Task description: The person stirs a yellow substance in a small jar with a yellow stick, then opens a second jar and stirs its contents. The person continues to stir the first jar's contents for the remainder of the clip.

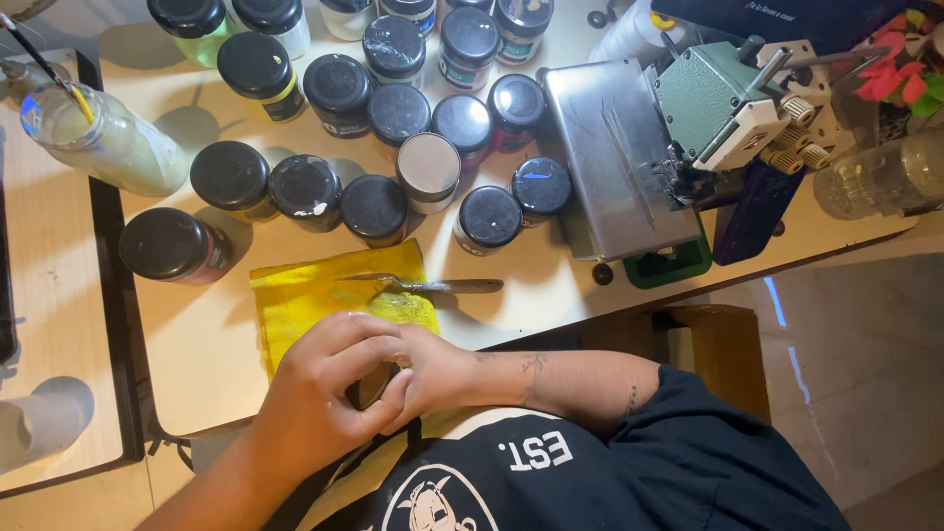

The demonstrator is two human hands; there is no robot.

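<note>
Both my hands meet at the table's near edge, over the lower end of a yellow cloth (pixel 305 295). My left hand (pixel 310 398) comes in from the bottom left and curls over my right hand (pixel 438 366), whose tattooed forearm reaches across from the right. Between them they grip a small dark object (pixel 372 385), mostly hidden by the fingers. A metal palette knife (pixel 433 285) lies across the top of the cloth, untouched, just beyond my fingers.
Several paint jars with black lids (pixel 374 206) crowd the beige table (pixel 197 334) behind the cloth. A green and metal sewing machine (pixel 629 157) stands at the right. A glass jar of cloudy water (pixel 108 143) with a brush stands at the left.
</note>
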